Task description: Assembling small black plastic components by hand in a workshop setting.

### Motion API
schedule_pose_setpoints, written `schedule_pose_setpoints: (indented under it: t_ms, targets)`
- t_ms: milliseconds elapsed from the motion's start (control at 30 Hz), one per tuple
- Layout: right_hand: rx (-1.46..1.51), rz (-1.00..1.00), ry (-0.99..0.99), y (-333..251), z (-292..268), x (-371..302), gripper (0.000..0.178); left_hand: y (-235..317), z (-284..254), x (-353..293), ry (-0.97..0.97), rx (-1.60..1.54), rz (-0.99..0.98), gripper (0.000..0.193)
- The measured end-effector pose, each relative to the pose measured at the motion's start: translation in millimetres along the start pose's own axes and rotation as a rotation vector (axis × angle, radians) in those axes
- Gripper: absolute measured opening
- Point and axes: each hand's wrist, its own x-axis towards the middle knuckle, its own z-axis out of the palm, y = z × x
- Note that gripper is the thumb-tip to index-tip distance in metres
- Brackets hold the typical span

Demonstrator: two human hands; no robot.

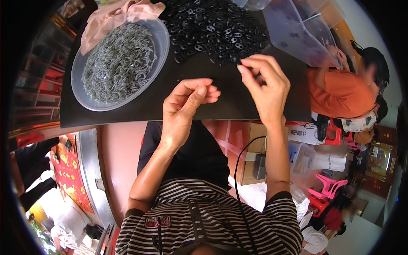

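Over the near part of the dark table, my left hand (183, 102) is closed, thumb against the curled fingers. A tiny dark piece (214, 79) shows at its index fingertip, too small to name. My right hand (268, 80) pinches a small black plastic part (236, 61) between thumb and index finger, at the near edge of a pile. That pile of black plastic parts (212, 29) spreads over the far table; many are oval with two holes. Left of my hands stands a clear round basin (77, 87) heaped with small grey metal pins or screws (119, 63).
A pink cloth (100, 23) lies against the basin's far side. Clear plastic bins (282, 25) stand at the far right. Beside the table's right end sits a person in orange (340, 91). A black cable (238, 170) runs down past my body, near a cardboard box (255, 148).
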Motion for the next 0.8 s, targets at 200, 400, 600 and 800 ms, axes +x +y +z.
schedule_pose_setpoints:
  t_ms: [200,400,600,800]
  targets:
    - [-0.201,-0.389,-0.004,-21,19,-13,0.017,1,2,-2,0.04,-0.076,0.042,0.03]
    - [-0.228,-0.46,-0.029,-29,27,-21,0.018,2,-1,-10,0.106,-0.116,0.053,0.026]
    - [-0.183,-0.49,-0.014,-36,29,-24,0.02,9,-6,-15,0.073,-0.126,0.032,0.02]
    - [-0.058,-0.373,0.019,-41,36,-30,0.021,10,-9,-16,0.047,-0.265,0.018,0.024]
